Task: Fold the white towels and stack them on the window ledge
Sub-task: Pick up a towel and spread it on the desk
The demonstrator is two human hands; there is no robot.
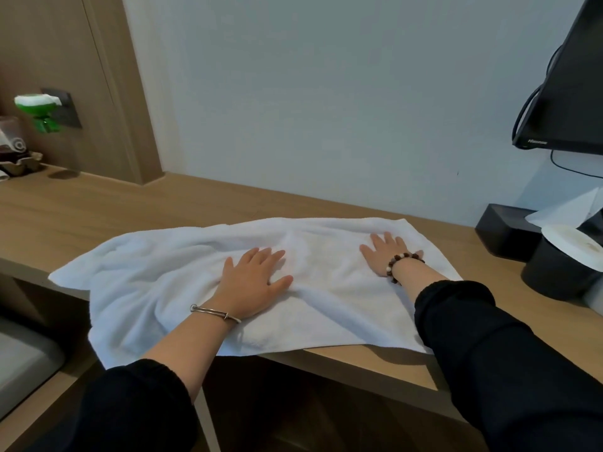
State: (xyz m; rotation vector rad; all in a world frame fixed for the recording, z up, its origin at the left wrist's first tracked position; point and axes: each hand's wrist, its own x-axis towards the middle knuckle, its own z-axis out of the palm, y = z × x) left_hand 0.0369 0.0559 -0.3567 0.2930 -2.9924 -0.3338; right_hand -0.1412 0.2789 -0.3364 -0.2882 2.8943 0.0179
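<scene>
A white towel [156, 272] lies spread and wrinkled across the wooden ledge [98, 210], its left and near edges hanging over the ledge's front. My left hand [253, 282] presses flat on the towel's middle with fingers spread. My right hand [383, 252] lies flat on the towel's right part, fingers straight, a bead bracelet on the wrist. Neither hand grips the cloth.
A black holder with a toilet paper roll [571, 247] and a black tissue box [502, 230] stand at the ledge's right end. A black TV [567, 89] with cables hangs above them. At the far left sit a green plug-in device [40, 109] and a cup tray [19, 161].
</scene>
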